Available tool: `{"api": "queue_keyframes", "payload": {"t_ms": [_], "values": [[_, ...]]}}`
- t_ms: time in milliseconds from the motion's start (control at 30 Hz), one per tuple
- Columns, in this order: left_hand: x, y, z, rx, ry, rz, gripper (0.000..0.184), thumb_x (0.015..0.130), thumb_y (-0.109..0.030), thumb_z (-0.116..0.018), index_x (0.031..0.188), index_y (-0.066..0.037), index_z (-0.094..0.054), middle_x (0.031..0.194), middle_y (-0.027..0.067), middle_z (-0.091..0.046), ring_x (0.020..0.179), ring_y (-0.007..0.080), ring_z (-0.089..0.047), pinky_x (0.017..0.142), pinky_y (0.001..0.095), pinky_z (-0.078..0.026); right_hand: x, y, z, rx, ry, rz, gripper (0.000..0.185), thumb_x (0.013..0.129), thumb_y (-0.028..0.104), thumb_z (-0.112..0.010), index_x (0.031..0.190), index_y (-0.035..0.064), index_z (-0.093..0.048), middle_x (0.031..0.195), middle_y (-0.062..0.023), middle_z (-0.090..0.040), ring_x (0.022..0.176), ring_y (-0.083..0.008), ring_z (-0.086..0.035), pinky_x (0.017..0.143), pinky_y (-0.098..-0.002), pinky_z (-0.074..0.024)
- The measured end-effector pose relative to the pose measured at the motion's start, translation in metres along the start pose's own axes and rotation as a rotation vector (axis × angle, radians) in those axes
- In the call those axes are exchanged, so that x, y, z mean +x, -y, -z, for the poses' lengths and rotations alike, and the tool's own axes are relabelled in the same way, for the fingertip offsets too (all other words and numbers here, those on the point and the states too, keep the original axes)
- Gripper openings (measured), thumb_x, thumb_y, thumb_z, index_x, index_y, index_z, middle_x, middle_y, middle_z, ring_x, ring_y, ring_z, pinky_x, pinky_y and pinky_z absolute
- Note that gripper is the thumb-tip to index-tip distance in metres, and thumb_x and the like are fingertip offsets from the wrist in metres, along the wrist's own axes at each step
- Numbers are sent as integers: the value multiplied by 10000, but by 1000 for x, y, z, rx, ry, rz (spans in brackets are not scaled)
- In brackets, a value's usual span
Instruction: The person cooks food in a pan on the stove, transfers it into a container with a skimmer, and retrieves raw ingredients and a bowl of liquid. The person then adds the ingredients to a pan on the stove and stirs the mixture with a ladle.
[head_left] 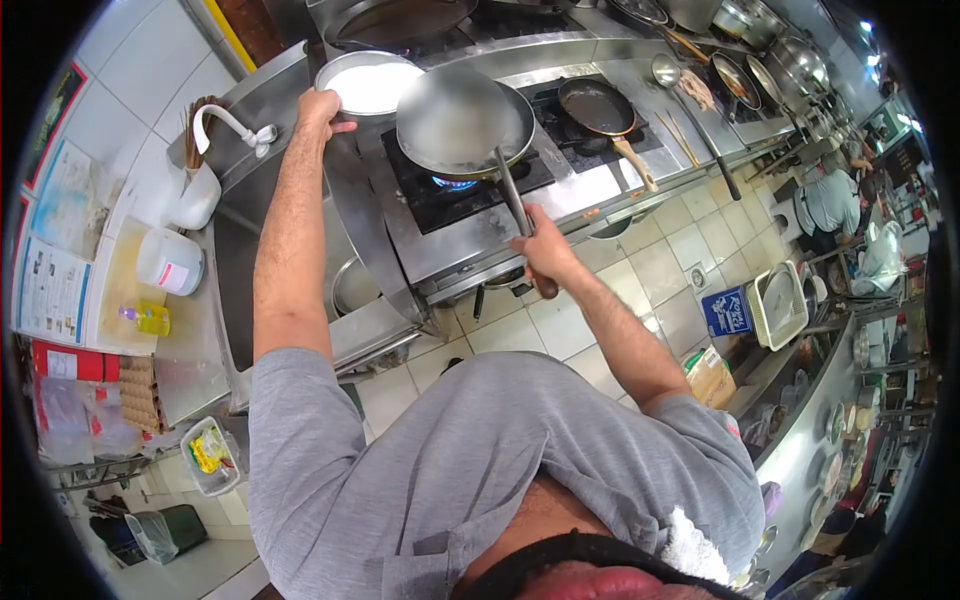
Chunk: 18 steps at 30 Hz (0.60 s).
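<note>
My left hand point(322, 112) grips the near-left rim of a shallow metal bowl point(370, 82) whose inside shows bright white; I cannot tell if that is its contents or glare. Beside it, just to the right, is a large frying pan point(520, 125) over a lit burner point(455, 184) with a blue flame. Its middle is smeared by a grey blur, so what lies in it is hidden. My right hand point(548, 250) is wrapped round the pan's long handle point(512, 193), which points toward me.
A smaller black pan point(597, 106) with a wooden handle sits on the right-hand burner. Further right lie chopsticks point(678, 138) and a long ladle point(695, 110). At left are a sink point(240, 270), a white tap point(235, 125) and a white tub point(170, 262). Another person point(828, 205) stands far right.
</note>
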<state>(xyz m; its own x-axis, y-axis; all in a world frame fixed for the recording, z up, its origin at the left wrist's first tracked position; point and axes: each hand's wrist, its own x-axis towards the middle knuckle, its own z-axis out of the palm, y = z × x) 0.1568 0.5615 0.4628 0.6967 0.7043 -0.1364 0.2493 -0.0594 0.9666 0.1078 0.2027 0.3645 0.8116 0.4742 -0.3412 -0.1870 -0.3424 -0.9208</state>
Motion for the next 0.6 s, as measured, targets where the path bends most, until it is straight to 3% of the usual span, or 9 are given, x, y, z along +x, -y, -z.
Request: {"api": "queue_keyframes", "payload": {"t_ms": [67,167,267,333,467,567,600], "values": [[8,4,2,14,7,-10,426,680,45,-444,1106,58,-442,993,155,-510,765,274,-579,546,378,-578,-5,6,-4,-3,-8,-24,480,766,15,-561,1194,39,-344,614,-45,-480,363,-131,-445,325,-266,-356],[13,7,4,17,-14,-30,432,679,42,-444,1110,47,-451,981,149,-519,747,265,-586,534,371,-575,-2,20,21,618,159,-185,397,769,17,-561,1118,45,-375,607,-35,-482,345,-123,-402,314,-251,-302],[5,0,5,19,0,-41,436,679,45,-444,1116,51,-440,972,155,-517,738,270,-589,536,370,-577,22,-1,35,610,291,-171,542,781,39,-554,1260,17,-303,654,-65,-523,385,-138,-458,318,-285,-350],[7,1,6,3,-13,-50,433,681,46,-444,1114,56,-434,972,157,-513,739,275,-589,542,374,-578,15,-8,13,1,37,-31,508,788,52,-546,1241,3,-321,679,-84,-536,392,-148,-478,320,-291,-366],[5,3,6,-73,-18,-58,424,685,53,-449,1107,68,-413,967,158,-503,743,286,-587,553,378,-583,-9,5,-13,-56,-48,34,536,767,63,-568,1243,12,-328,683,-100,-537,395,-160,-485,342,-317,-391],[5,6,4,-158,25,-41,421,686,58,-453,1102,74,-398,982,164,-492,797,300,-578,574,383,-586,4,10,10,609,120,-164,461,769,67,-579,1166,-23,-364,626,-60,-512,376,-129,-452,326,-282,-359],[4,6,3,-156,28,-39,421,686,58,-453,1102,74,-398,982,164,-492,797,300,-578,574,383,-586,14,11,26,690,232,-188,456,774,72,-576,1168,-20,-365,617,-53,-506,376,-121,-447,319,-272,-348]]}}
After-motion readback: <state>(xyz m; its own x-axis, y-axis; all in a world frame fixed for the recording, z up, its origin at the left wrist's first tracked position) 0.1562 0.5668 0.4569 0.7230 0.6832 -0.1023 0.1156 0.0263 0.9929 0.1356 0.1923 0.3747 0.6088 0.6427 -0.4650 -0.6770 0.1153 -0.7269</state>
